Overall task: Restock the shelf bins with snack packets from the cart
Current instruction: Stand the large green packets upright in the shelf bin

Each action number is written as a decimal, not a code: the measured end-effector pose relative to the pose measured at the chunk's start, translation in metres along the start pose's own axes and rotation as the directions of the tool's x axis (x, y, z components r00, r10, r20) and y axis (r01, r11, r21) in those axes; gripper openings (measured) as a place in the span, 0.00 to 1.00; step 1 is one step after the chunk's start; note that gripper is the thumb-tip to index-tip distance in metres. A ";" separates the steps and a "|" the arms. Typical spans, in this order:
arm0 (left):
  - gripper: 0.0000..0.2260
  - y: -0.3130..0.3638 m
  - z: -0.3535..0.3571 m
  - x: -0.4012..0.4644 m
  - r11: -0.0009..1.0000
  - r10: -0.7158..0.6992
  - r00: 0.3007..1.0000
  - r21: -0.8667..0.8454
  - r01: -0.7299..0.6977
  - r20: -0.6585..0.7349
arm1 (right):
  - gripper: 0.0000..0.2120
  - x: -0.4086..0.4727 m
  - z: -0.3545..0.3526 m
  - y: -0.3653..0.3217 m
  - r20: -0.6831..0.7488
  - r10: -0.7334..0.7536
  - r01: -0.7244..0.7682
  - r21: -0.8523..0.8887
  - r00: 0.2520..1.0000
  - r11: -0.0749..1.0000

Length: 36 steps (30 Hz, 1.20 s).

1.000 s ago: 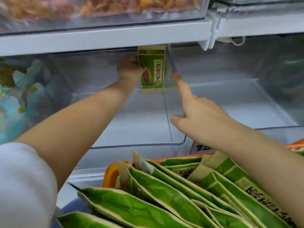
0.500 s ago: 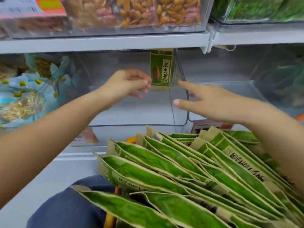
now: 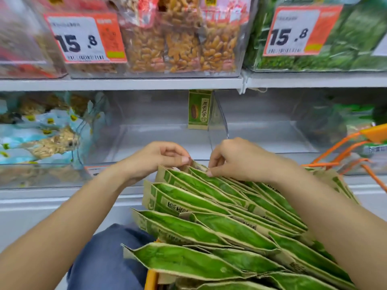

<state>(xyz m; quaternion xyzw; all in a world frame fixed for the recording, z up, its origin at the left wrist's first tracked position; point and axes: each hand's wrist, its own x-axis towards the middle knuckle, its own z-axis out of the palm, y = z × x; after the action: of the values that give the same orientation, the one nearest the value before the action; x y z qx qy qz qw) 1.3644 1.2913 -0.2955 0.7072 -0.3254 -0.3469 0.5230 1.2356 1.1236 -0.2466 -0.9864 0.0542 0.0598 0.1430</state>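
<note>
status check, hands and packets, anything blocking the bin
Left hand and right hand pinching packet tops in cart stack. One packet stands in clear bin. Nothing in the way.

Two bare arms come in from the bottom of the picture — no sleeves show on them at all. The left hand (image 3: 159, 158) has no ring and no watch, and one short, neat nail shows on a fingertip. The right hand (image 3: 236, 160) is bare too, with no band at the wrist. Low down between the arms sits a knee (image 3: 109, 258) in dark blue trousers — the cloth looks soft, with a few folds.
</note>
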 end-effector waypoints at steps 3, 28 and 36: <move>0.10 0.001 -0.002 0.003 0.994 -0.001 0.991 -0.111 -0.013 -0.132 | 0.06 -0.002 -0.009 0.003 -0.093 0.026 -0.017 0.092 0.995 0.996; 0.09 0.046 -0.010 0.015 0.941 0.297 0.874 -0.036 -0.336 -0.385 | 0.18 -0.015 -0.045 0.031 -0.031 0.051 -0.005 0.812 0.998 0.584; 0.22 0.051 0.002 -0.003 0.733 0.437 0.899 0.568 -0.375 0.030 | 0.15 0.000 -0.044 0.027 0.169 0.077 -0.166 0.985 0.983 -0.040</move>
<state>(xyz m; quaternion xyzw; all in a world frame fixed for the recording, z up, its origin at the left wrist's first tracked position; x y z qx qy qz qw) 1.3564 1.2807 -0.2464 0.7577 -0.5311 -0.0755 0.3717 1.2368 1.0847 -0.2121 -0.5737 0.1624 0.0461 0.8015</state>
